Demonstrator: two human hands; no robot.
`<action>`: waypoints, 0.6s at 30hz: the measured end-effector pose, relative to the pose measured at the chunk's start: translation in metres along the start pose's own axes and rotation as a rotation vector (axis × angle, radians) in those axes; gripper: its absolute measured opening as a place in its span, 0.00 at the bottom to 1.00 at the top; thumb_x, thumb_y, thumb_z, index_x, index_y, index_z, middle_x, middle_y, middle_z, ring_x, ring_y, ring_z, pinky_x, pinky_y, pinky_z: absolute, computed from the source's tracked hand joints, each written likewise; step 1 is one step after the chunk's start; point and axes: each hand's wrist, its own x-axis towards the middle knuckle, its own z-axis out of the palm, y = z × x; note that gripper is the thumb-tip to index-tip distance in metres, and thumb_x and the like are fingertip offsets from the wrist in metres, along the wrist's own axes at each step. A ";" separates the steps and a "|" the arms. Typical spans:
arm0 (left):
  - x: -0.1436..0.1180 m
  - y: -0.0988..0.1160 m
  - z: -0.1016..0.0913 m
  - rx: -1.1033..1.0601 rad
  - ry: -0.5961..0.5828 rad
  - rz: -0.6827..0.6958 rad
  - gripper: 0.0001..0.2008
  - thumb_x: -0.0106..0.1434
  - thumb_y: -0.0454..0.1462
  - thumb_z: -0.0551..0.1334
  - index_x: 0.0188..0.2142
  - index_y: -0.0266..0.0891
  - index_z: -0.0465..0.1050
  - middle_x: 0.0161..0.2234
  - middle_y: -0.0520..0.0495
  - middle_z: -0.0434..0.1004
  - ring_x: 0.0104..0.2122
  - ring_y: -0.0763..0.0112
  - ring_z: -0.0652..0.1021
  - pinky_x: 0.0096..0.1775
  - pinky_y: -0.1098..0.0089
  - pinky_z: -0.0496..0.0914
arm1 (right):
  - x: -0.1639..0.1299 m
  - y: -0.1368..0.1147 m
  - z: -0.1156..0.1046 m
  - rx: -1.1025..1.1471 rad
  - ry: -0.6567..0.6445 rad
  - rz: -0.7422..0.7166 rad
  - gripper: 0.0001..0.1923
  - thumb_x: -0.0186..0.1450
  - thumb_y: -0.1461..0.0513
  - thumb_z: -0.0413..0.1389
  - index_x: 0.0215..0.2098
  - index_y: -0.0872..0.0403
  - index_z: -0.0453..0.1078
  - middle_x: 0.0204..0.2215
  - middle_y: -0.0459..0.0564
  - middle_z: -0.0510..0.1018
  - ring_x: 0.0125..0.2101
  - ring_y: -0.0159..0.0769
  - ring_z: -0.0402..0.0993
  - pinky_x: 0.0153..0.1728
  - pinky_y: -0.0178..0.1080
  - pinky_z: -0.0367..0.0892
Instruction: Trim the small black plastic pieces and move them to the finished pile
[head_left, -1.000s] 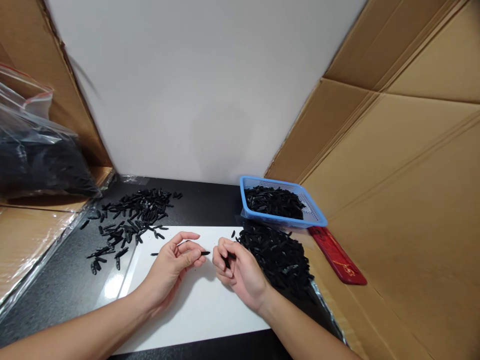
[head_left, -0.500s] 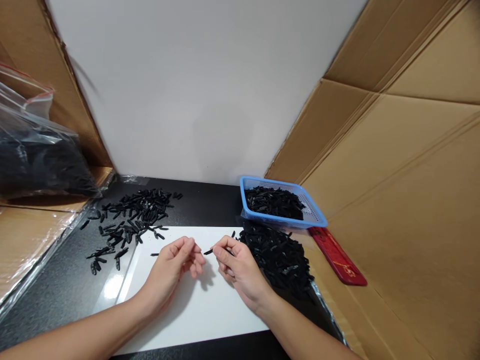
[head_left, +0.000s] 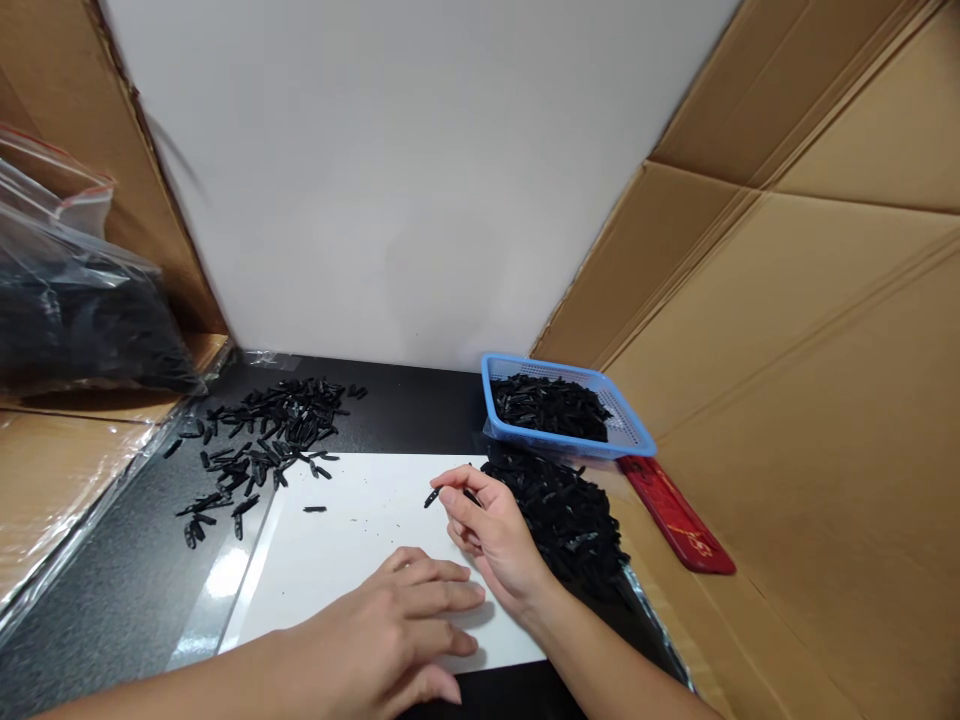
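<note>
Between the thumb and fingers of my right hand (head_left: 491, 535) is a small black elongated piece (head_left: 431, 497), its end sticking out to the left. My left hand (head_left: 409, 610) is palm down over the front of a white sheet (head_left: 330, 550), fingers spread and holding nothing. A single black piece (head_left: 315, 509) lies on the sheet's left part, with tiny dark specks nearby. Close behind my right hand, a dense heap of similar black pieces (head_left: 577, 525) partly covers the sheet's right side.
Loose black pieces (head_left: 296, 412) are scattered at the back left. A blue perforated basket (head_left: 562, 440) with more pieces stands at the back right, near a red flat object (head_left: 679, 520). A clear zip bag (head_left: 82, 320) of dark contents sits left. Cardboard walls (head_left: 810, 330) flank the table.
My left hand has moved down toward me and spread its fingers palm down. My right hand still pinches the black piece, which now tilts more steeply.
</note>
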 end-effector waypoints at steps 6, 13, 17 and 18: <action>-0.005 -0.036 0.015 0.476 0.399 -0.079 0.23 0.65 0.29 0.52 0.59 0.43 0.63 0.55 0.40 0.74 0.56 0.58 0.71 0.55 0.53 0.65 | 0.000 0.001 -0.002 -0.063 0.014 -0.056 0.09 0.55 0.58 0.65 0.31 0.54 0.76 0.17 0.37 0.58 0.15 0.22 0.46 0.15 0.32 0.39; -0.014 -0.074 0.024 0.928 0.454 -0.296 0.34 0.65 0.53 0.53 0.61 0.29 0.59 0.63 0.23 0.58 0.64 0.37 0.54 0.57 0.40 0.59 | 0.000 0.001 -0.003 -0.101 0.010 -0.103 0.07 0.56 0.59 0.64 0.30 0.54 0.76 0.17 0.38 0.59 0.15 0.23 0.46 0.16 0.32 0.41; -0.014 -0.054 0.029 0.880 0.254 -0.146 0.41 0.64 0.55 0.52 0.66 0.30 0.46 0.63 0.23 0.55 0.64 0.41 0.53 0.58 0.44 0.60 | -0.001 -0.001 -0.001 -0.099 0.015 -0.111 0.08 0.55 0.58 0.65 0.30 0.54 0.76 0.16 0.38 0.58 0.15 0.23 0.46 0.15 0.32 0.41; -0.015 -0.047 0.031 0.833 0.164 -0.090 0.41 0.65 0.54 0.51 0.67 0.31 0.41 0.64 0.25 0.53 0.64 0.46 0.54 0.58 0.49 0.62 | -0.001 -0.001 -0.001 -0.097 0.019 -0.108 0.09 0.55 0.57 0.65 0.31 0.54 0.76 0.16 0.38 0.58 0.15 0.23 0.46 0.16 0.32 0.41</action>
